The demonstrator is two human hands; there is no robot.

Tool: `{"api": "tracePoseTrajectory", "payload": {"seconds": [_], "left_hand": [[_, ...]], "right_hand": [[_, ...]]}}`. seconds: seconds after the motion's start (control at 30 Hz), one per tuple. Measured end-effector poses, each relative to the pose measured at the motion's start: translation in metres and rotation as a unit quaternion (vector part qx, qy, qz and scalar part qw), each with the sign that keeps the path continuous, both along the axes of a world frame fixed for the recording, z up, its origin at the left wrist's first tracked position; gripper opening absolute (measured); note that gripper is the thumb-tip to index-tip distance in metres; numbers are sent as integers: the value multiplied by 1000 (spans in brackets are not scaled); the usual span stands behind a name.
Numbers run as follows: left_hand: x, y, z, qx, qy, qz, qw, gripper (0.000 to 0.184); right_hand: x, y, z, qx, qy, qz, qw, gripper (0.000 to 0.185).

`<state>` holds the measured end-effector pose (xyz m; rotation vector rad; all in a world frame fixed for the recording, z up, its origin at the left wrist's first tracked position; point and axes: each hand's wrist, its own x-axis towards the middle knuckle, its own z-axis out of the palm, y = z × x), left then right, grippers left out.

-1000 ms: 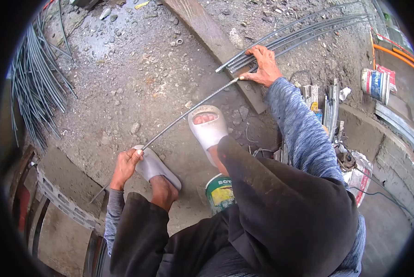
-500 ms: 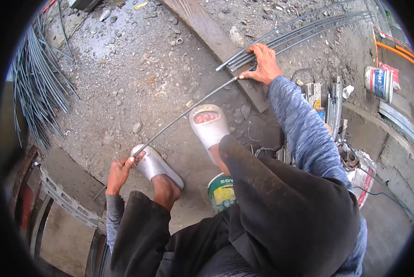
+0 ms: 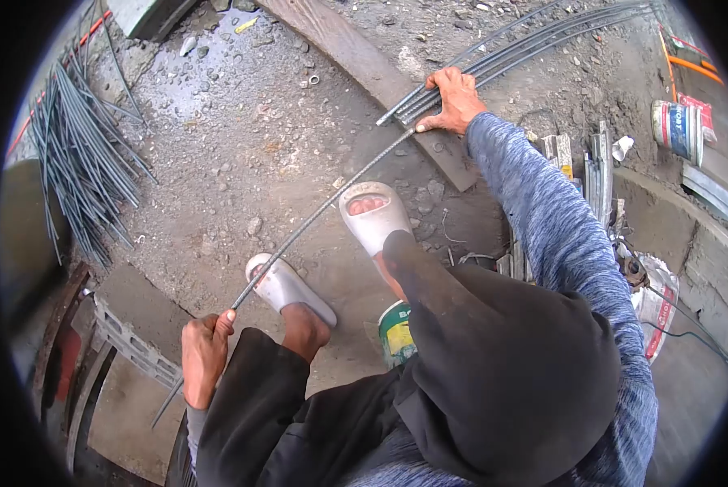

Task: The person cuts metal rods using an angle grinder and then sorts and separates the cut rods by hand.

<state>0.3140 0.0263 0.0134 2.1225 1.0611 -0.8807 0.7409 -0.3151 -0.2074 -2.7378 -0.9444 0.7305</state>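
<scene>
A long ribbed steel bar [image 3: 323,204] slants from the wooden plank [image 3: 364,65] down past my feet. My left hand [image 3: 206,353] is closed around its lower part, thumb along the top, with a short tail sticking out below the fist. My right hand [image 3: 455,101] is at the bar's upper end, thumb pressed against it near the plank. The fingers of that hand curl over several other steel bars [image 3: 534,46], whose ends lie across the plank. What the palm grips underneath is partly hidden.
A large bundle of cut bars [image 3: 88,162] lies at the left. A hollow concrete block [image 3: 133,341] sits below it. By my feet in light slides stands a green and yellow bucket [image 3: 397,333]. Metal channels [image 3: 599,174] and a labelled pail [image 3: 677,130] are at the right.
My left hand has moved down toward my body, and the bar's lower end now reaches further that way. My right hand stays at the plank. The whole view has shifted slightly.
</scene>
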Motion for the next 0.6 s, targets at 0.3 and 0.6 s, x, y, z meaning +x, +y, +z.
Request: {"api": "tracePoseTrajectory", "payload": {"seconds": [0.3,0.6], "left_hand": [[137,-49,161,215,-61,-253,941,36],[53,0,71,51,-90,-100,990,42]], "right_hand": [[-3,2,0,-3,3,-23,1000,94],[-6,-3,3,16,-15,-22,1000,93]]}}
